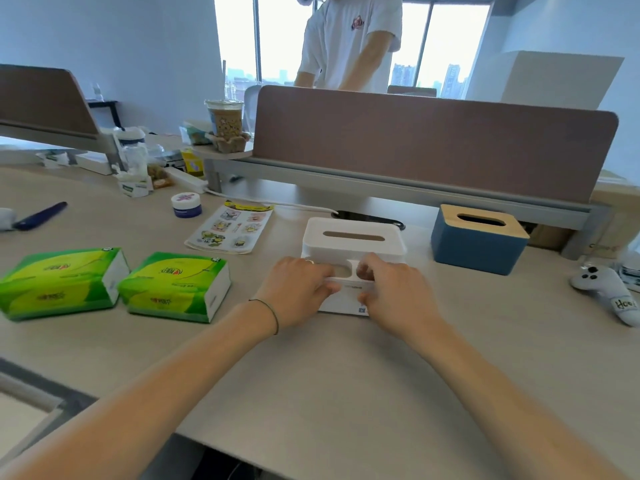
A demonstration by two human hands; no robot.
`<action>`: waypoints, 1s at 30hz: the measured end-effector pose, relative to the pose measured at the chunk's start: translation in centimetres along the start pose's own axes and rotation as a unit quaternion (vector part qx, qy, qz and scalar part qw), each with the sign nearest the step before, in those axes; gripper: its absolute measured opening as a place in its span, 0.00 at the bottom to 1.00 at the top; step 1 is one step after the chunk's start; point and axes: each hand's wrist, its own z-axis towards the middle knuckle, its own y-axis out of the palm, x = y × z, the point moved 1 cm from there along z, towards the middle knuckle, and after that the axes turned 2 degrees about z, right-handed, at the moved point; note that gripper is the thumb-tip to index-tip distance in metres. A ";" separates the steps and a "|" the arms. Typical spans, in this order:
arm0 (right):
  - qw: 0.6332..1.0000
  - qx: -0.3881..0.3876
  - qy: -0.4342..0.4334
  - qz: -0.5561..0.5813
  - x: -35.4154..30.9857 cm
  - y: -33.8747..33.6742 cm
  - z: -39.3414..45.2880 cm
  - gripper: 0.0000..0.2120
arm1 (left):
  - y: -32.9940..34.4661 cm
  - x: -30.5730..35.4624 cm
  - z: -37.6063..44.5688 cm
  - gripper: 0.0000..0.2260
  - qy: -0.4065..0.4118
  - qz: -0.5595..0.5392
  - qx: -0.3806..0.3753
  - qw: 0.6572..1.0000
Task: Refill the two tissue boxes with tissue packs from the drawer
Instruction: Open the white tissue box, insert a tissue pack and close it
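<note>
**A:** Centre of figure — what do the hands hold?

**B:** The left hand (298, 289) and right hand (394, 289) both grasp a white part (348, 292) lying on the table (311, 375), touching the near side of the white tissue box (353, 237). On each hand the fingers are curled over its far edge, where two cut-outs show, and the thumbs press its near face. Whether it is the box's base or a separate tray cannot be told.

**A:** And the box itself?

**B:** It stands around the middle of the table, nearer the far edge, lid on, with the slot facing up.

**A:** The second box?

**B:** The blue tissue box (478, 244), with a wooden lid and a dark slot, stands to the right of the white one, apart from it, close to the far edge under the brown divider (433, 147).

**A:** The refills?

**B:** Two green tissue packs (117, 285) lie side by side — nearly touching — toward the table's left edge, still wrapped.

**A:** Surroundings?

**B:** A sticker sheet (232, 226) and a small jar (186, 204) lie left of the white box; a dark pen (41, 214) lies near the left edge; a white game controller (609, 289) lies near the right edge. An iced drink (225, 119) stands on a small shelf at the divider's left end. Behind the divider stands a person in a white shirt (349, 43).
</note>
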 end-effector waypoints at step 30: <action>0.975 -0.160 -0.136 -0.067 -0.6 -1.5 3.2 0.14 | -1.1 -0.3 2.1 0.10 -0.037 0.012 -0.039 0.998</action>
